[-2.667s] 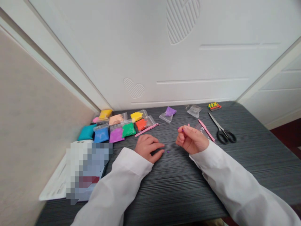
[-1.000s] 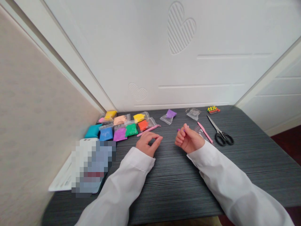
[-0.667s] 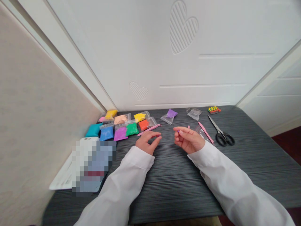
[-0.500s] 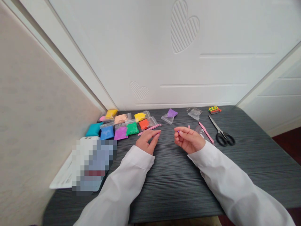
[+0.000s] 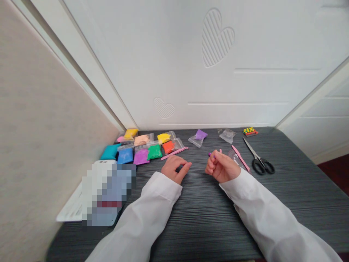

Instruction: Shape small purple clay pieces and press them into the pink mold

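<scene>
My right hand (image 5: 222, 167) pinches a small purple bit of clay (image 5: 214, 157) between thumb and fingertips. Another purple bit (image 5: 209, 154) shows just past those fingers; whether it is held or lies on the table I cannot tell. My left hand (image 5: 176, 168) hovers or rests over the dark table with thumb and forefinger closed into a loop, and anything between the tips is hidden. Beyond it lies a pink curved-tip tool (image 5: 174, 153). To the right of my right hand are a clear plate (image 5: 233, 156) and a pink modelling knife (image 5: 240, 158).
Several bags of coloured clay (image 5: 141, 155) cluster at the back left. A purple clay packet (image 5: 201, 134) and a clear bag (image 5: 227, 136) lie at the back. Black-handled scissors (image 5: 259, 160) and a small yellow-red piece (image 5: 250, 131) are right. A blurred phone-like slab (image 5: 111, 196) lies left.
The view has tilted slightly, so everything sits a little lower. My right fingers have curled more, and a second purple bit now shows beyond them. The left fingers stay closed.
</scene>
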The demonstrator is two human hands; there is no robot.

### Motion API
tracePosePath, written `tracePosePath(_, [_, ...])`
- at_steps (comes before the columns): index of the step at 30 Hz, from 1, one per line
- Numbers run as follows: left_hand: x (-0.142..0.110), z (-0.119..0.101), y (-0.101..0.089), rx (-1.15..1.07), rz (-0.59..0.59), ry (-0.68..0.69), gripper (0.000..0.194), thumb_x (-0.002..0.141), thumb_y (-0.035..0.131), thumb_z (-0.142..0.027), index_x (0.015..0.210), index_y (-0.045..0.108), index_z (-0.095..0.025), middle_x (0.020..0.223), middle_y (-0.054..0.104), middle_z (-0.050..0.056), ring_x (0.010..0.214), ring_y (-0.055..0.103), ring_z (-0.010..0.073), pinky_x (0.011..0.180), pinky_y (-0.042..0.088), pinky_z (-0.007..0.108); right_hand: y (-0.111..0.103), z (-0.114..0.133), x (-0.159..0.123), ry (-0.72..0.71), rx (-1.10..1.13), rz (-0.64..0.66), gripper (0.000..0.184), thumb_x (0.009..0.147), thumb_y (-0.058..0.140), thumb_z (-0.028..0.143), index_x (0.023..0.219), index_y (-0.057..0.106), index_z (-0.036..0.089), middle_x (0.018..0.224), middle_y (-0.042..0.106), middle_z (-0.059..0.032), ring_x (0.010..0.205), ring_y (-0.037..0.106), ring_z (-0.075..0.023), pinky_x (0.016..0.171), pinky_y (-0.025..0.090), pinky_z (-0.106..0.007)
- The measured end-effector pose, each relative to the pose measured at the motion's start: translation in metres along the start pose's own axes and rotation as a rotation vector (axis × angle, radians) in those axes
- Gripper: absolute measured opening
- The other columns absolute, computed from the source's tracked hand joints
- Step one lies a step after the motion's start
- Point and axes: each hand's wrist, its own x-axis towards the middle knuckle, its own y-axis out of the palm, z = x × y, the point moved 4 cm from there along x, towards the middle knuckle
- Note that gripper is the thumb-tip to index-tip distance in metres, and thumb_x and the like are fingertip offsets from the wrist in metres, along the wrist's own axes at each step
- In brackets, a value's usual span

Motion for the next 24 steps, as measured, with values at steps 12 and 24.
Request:
tracePosePath(12, [0.001,-0.001,-0.009,0.179,-0.135,0.017,0.006,0.067,0.06,-0.027,0.069,0.065,-0.023,0.085,0.061,0.003,0.089,0.046,0.019,0.084,0.034,0.038,-0.001,-0.004,-0.001,0.055,-0.055,0.007,0.019,0.068,0.06,0.036,0.07,0.054,0.018,0.059,0.056,0.0028,0.052,0.052,-0.0081,0.052,0.038,-0.023])
tracePosePath(24, [-0.002,0.007,-0.002,0.155,0.008,0.083,0.009,0.064,0.063,-0.032,0.069,0.065,-0.025,0.08,0.062,0.002,0.082,0.051,0.018,0.079,0.036,0.038,-0.004,-0.015,0.0,0.054,-0.152,0.015,0.017,0.069,0.06,0.031,0.077,0.055,0.018,0.054,0.051,0.0032,0.046,0.046,-0.0073,0.042,0.027,-0.02])
